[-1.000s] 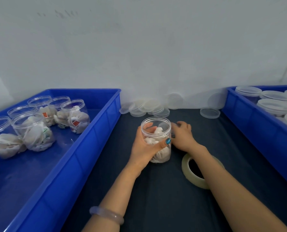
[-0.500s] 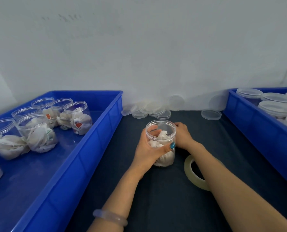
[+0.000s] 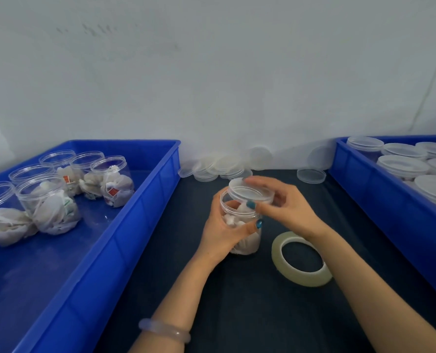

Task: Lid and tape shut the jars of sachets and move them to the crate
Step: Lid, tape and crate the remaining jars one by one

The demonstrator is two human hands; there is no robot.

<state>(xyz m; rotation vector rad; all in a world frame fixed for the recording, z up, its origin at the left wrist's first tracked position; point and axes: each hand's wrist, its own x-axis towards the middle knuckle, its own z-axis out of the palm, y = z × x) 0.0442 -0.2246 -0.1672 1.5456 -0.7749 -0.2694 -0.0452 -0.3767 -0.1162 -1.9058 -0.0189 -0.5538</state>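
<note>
Centre of the table, and the jar (image 3: pixel 247 242) of white sachets stood upright on the dark mat (image 3: pixel 237 301). The left hand (image 3: pixel 219 233) was wrapped round it from nine o'clock, fingers behind and thumb across the front: a firm hold. The right hand (image 3: pixel 288 210) came in from three o'clock, its fingers and thumb pinching the rim of a clear lid (image 3: pixel 250 193). That lid hung over the jar's mouth, set off a touch toward two o'clock and slightly tilted. Whether it touched the rim, I couldn't tell.

At four o'clock from the jar, the tape roll (image 3: pixel 301 258) lay flat on the mat, just beside the right wrist.

Out at nine o'clock sat the left crate (image 3: pixel 125 240), blue, with a cluster of open jars (image 3: pixel 49 205) of sachets in its far corner. At three o'clock was the right crate (image 3: pixel 379 200), holding lidded jars (image 3: pixel 402 165). At twelve o'clock, spare lids (image 3: pixel 219 166) were heaped against the wall, and one more lid (image 3: pixel 311 175) lay alone at one o'clock. A pale bracelet (image 3: pixel 164 332) ringed the left wrist.
</note>
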